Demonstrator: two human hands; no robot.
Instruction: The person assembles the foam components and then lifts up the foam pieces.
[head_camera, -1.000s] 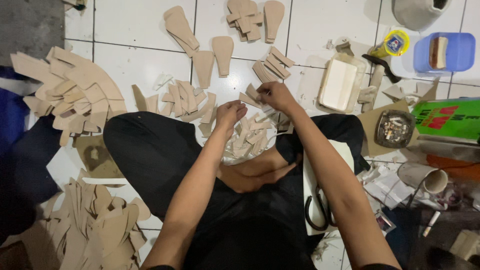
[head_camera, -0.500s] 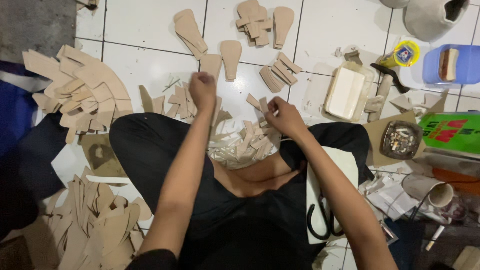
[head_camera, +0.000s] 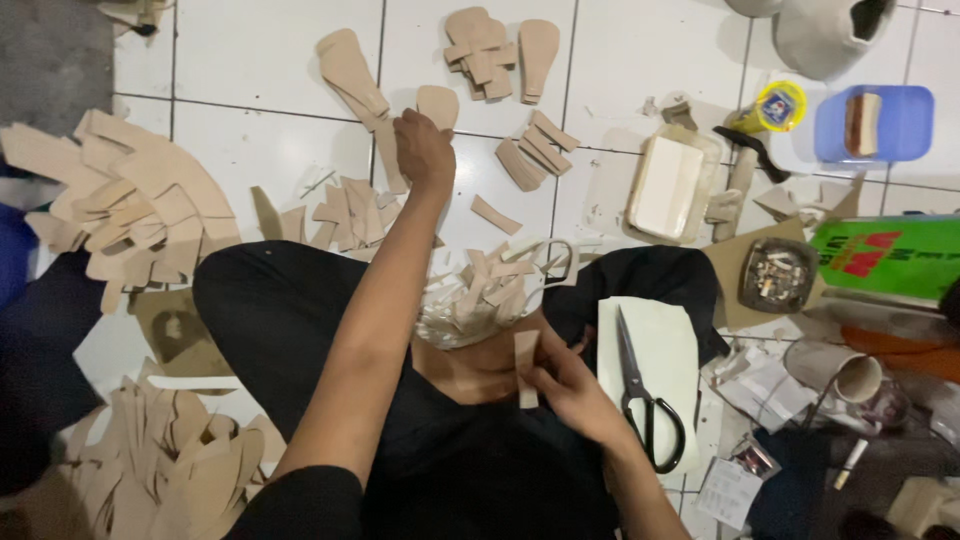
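Note:
I sit cross-legged on a white tiled floor among tan cut-out pieces. My left hand (head_camera: 424, 152) is stretched forward, its fingers closed on a rounded paddle-shaped tan piece (head_camera: 437, 104) lying on the tiles. My right hand (head_camera: 566, 385) is pulled back near my lap and pinches a narrow tan strip (head_camera: 525, 362) upright. A heap of small tan offcuts (head_camera: 480, 290) sits in my lap between the two hands.
Black-handled scissors (head_camera: 642, 392) lie on a pale sheet on my right knee. Fans of tan pieces (head_camera: 130, 205) spread at left, with another stack (head_camera: 490, 50) at the far middle. A cream tray (head_camera: 668, 185), blue lidded box (head_camera: 900, 125), yellow pot (head_camera: 775, 105) and ashtray (head_camera: 777, 275) stand at right.
My left hand has reached further out across the tiles to the paddle-shaped piece. My right hand has drawn back from the offcut heap to my lap, with a strip in its fingers.

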